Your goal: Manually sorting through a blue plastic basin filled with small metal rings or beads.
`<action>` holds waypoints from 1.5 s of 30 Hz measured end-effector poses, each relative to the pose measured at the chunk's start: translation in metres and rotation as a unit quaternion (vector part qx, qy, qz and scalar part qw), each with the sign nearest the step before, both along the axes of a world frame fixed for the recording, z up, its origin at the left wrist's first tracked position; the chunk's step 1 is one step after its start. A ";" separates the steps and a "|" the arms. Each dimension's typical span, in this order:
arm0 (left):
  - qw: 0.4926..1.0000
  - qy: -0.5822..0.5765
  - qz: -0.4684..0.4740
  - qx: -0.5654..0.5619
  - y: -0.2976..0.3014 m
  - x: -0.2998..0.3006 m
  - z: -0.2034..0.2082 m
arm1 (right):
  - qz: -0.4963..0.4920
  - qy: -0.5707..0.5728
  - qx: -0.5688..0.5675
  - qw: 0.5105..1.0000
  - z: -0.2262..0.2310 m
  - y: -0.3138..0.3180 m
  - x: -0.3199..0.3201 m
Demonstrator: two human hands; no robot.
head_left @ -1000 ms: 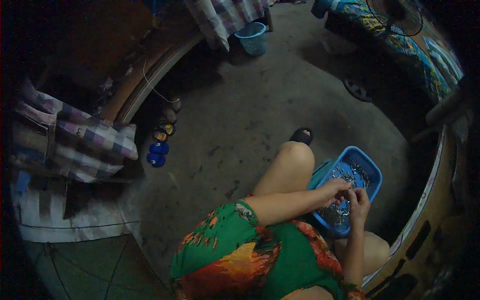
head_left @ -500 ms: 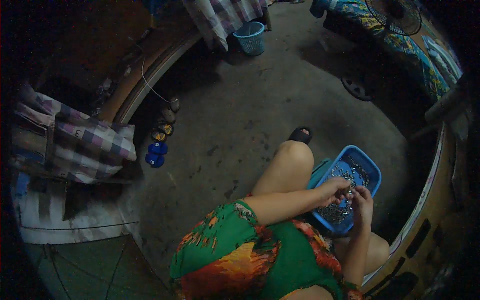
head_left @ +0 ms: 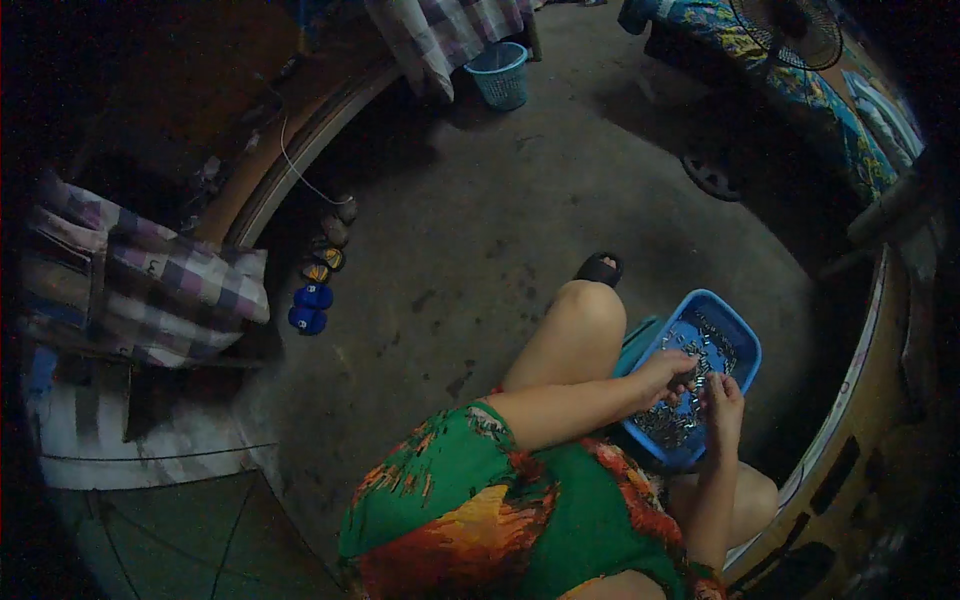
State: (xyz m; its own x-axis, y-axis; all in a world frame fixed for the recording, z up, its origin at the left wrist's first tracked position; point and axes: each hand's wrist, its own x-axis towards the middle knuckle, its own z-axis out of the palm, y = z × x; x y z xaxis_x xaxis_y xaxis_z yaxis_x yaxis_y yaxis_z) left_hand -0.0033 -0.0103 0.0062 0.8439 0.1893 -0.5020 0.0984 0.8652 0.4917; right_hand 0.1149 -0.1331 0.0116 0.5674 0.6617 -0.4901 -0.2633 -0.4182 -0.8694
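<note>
A blue plastic basin (head_left: 748,342) rests at the lower right, holding many small shiny metal pieces (head_left: 715,345) too small to name. Over its near side is my left hand (head_left: 667,380), its fingers curled together around something small that I cannot make out. Just to the right, my right hand (head_left: 724,402) has its thumb and fingertips pinched, and a small bright metal piece seems to be at the tips. A narrow gap separates the two hands.
My bent knee (head_left: 590,312) and a black sandal (head_left: 600,268) are left of the basin. Blue slippers (head_left: 310,308) lie on the concrete floor further left. A light-blue basket (head_left: 500,80) stands at the back. A fan (head_left: 790,30) is at the far right, near a wooden edge (head_left: 850,420).
My hands have moved slightly apart, the right one shifting a little toward the right and down. The basin stays in place.
</note>
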 end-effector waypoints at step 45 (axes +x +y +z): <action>0.999 0.008 -0.033 0.000 -0.002 0.002 0.003 | 0.033 -0.110 0.083 0.990 0.000 0.004 -0.012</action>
State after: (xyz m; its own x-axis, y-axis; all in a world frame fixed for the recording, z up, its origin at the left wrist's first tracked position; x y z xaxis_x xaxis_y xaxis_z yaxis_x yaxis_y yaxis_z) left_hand -0.0016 -0.0122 0.0093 0.8469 0.1322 -0.5151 0.1636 0.8569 0.4889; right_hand 0.1025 -0.1296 0.0117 0.6010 0.7619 -0.2413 -0.0368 -0.2752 -0.9607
